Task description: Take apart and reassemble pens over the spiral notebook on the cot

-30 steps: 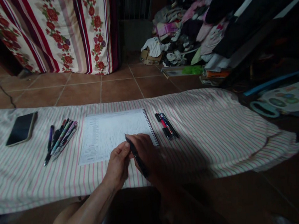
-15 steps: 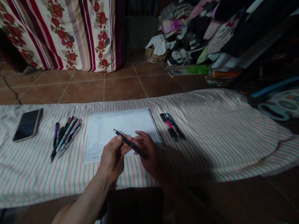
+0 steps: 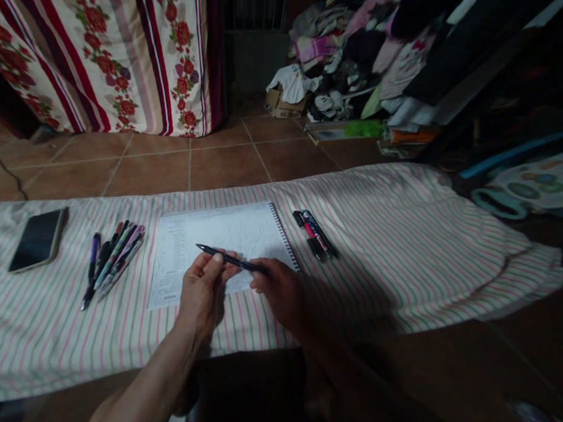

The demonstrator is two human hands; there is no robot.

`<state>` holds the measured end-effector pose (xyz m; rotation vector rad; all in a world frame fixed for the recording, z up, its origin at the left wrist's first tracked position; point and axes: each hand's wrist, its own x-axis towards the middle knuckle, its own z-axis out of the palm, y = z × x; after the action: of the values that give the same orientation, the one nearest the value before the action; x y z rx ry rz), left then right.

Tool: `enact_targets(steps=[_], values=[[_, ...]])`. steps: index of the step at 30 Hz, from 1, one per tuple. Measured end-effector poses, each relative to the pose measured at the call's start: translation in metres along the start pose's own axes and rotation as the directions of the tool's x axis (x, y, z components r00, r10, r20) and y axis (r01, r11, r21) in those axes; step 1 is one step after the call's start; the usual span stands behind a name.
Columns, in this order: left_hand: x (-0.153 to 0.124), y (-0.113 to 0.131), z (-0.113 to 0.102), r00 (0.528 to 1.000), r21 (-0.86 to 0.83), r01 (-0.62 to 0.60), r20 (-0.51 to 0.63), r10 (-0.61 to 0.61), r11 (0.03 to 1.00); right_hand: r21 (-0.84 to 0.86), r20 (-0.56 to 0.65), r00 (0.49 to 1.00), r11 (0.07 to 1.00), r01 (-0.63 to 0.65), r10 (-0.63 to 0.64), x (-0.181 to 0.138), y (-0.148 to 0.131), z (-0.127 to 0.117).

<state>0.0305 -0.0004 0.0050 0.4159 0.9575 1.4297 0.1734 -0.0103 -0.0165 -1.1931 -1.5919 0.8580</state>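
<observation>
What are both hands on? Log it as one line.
left hand: holds black pen toward its tip | right hand: on its rear end | behind pen: spiral-bound notebook

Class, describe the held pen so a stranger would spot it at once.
On the striped cloth lies a spiral-bound notebook. Over it, the left hand and right hand hold a black pen. Unlike the pens lying grouped on either side, it alone is in hand.

The right hand (image 3: 284, 290) hides one end of the pen (image 3: 237, 262)
</observation>
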Motion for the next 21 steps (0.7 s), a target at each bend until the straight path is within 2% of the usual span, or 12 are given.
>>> enact_targets(steps=[7, 14, 21], values=[[-0.003, -0.005, 0.008, 0.998, 0.035, -0.046, 0.037, 0.045, 0.998, -0.011, 0.011, 1.000, 1.000, -0.023, 0.023, -0.002, -0.001, -0.006], [-0.003, -0.003, 0.010, 0.999, 0.042, 0.018, 0.044, -0.019, 0.999, 0.102, -0.034, 0.993, 0.989, -0.106, 0.110, 0.002, 0.007, -0.013], [0.000, -0.006, 0.010, 0.998, 0.040, 0.037, 0.046, -0.038, 0.999, 0.104, -0.036, 0.994, 0.990, -0.098, 0.102, 0.001, 0.005, -0.016]])
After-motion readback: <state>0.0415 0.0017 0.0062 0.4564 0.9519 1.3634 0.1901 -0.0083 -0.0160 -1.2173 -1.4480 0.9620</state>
